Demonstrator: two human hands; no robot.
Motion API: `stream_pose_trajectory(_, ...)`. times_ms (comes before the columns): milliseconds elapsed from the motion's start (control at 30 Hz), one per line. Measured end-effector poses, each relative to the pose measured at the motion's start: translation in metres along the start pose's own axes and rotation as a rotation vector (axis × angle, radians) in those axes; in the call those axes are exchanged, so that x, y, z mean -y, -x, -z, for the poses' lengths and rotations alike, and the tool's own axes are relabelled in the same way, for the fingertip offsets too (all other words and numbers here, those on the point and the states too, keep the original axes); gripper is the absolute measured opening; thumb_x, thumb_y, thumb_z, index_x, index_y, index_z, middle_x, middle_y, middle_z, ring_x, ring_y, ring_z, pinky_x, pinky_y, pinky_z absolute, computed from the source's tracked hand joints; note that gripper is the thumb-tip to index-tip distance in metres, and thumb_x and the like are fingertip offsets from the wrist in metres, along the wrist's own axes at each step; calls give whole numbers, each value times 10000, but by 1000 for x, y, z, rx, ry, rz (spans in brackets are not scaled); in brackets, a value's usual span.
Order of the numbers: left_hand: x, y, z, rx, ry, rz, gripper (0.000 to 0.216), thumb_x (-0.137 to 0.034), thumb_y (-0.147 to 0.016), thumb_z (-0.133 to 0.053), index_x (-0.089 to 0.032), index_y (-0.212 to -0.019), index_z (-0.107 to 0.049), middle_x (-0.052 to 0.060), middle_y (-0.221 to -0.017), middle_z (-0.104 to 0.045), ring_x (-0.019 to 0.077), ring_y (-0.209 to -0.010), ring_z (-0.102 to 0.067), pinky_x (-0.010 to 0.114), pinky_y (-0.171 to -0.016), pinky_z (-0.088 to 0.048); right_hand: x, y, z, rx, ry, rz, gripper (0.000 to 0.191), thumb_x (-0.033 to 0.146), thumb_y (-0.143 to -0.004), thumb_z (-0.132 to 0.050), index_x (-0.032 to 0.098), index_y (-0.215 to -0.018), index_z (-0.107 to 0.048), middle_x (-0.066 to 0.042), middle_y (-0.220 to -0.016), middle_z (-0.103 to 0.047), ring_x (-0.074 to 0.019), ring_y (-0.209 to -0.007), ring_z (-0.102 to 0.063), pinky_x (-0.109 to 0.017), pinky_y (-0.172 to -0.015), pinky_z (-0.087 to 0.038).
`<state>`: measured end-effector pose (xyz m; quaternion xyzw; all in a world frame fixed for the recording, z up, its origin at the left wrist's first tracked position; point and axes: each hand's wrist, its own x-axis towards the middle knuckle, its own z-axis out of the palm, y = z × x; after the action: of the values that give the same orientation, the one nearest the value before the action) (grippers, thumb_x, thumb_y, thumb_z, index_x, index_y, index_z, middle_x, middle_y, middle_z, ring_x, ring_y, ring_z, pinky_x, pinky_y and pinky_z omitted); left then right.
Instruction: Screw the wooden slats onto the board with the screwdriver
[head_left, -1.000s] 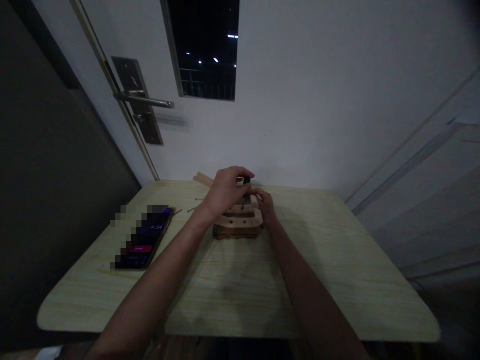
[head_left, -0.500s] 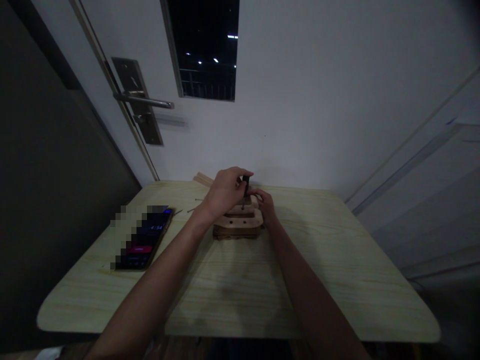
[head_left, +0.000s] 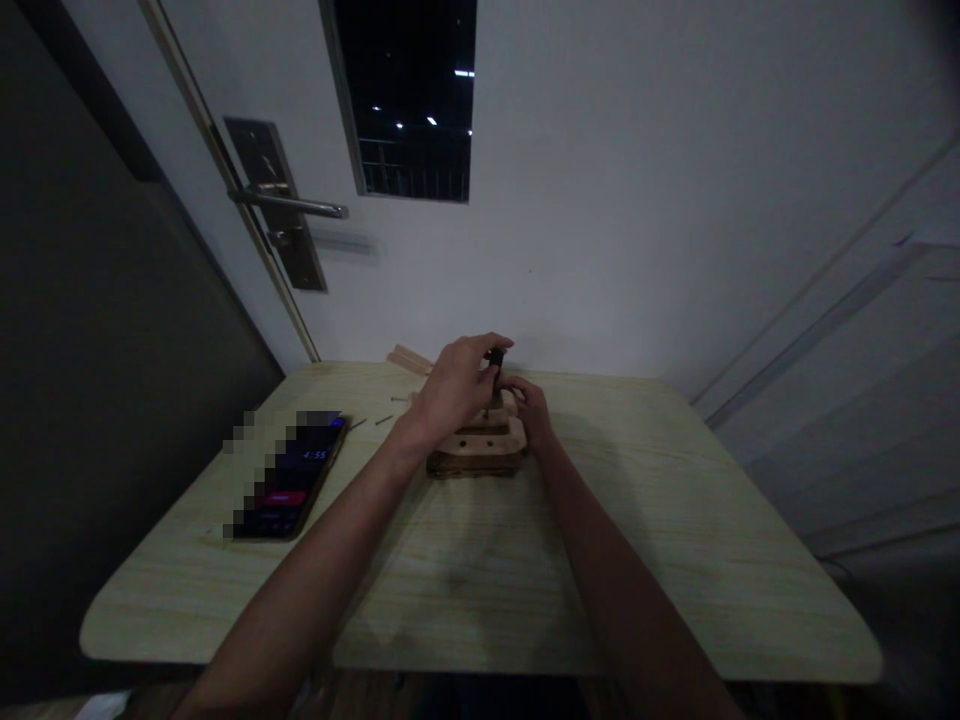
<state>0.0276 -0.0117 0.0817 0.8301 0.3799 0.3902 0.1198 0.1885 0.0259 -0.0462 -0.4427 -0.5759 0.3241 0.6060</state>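
Note:
My left hand point(head_left: 461, 380) is closed around the black handle of a screwdriver point(head_left: 496, 360), held upright over the pale wooden pieces. Its lower end is partly hidden behind my fingers. The fingers of my right hand point(head_left: 534, 408) curl against the right side of those pieces and grip them. The front pale wooden piece point(head_left: 495, 442) has rounded ends and two dark holes. Beneath it is a darker brown wooden block point(head_left: 472, 465) resting on the table. Several thin screws or nails point(head_left: 384, 420) lie left of my left hand.
A phone point(head_left: 300, 480) with a lit screen lies on the left of the wood-grain table point(head_left: 675, 560). Pale wooden strips point(head_left: 409, 358) are at the back edge. Behind the table stands a white door with a metal handle point(head_left: 300, 205) and a dark window.
My left hand and the screwdriver handle have shifted slightly right, and its fingers have moved a little on the handle. My right hand stays nearly still on the wood.

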Motion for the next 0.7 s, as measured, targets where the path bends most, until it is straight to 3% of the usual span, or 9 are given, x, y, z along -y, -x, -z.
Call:
stream_pose_trajectory(133,0,0,-1,10,-22,-6,307,-22,-873,-560,-163,-1104,-705,74,-1050,-718,178,-953,-666,361,-931,-556,2,0,0,-6,14,2,153,308,-698,-569,221,-749,-685,-44,-809,-741,-220,-824,-656,-366,-824,-534)
stream_pose_trajectory(367,3,-2,-6,-65,19,20,87,-150,-853,-702,-178,-929,-734,52,-966,-618,132,-807,-617,289,-791,-566,4,1,-2,13,-5,-14,159,297,-713,-557,218,-762,-686,-46,-836,-744,-212,-823,-662,-362,-824,-542)
stream_pose_trajectory(600,10,-1,-4,-72,22,-33,304,-38,-852,-572,-157,-1106,-689,85,-1057,-706,165,-910,-670,338,-877,-583,3,0,0,5,-4,-12,137,284,-705,-569,234,-741,-691,-35,-806,-740,-216,-833,-654,-360,-816,-537)
stream_pose_trajectory(700,9,-1,-3,-44,22,-12,312,-26,-856,-532,-136,-1093,-703,104,-1073,-722,182,-945,-680,348,-890,-590,1,-1,0,3,-4,-10,145,284,-698,-562,230,-746,-688,-36,-814,-737,-215,-835,-654,-357,-813,-531)
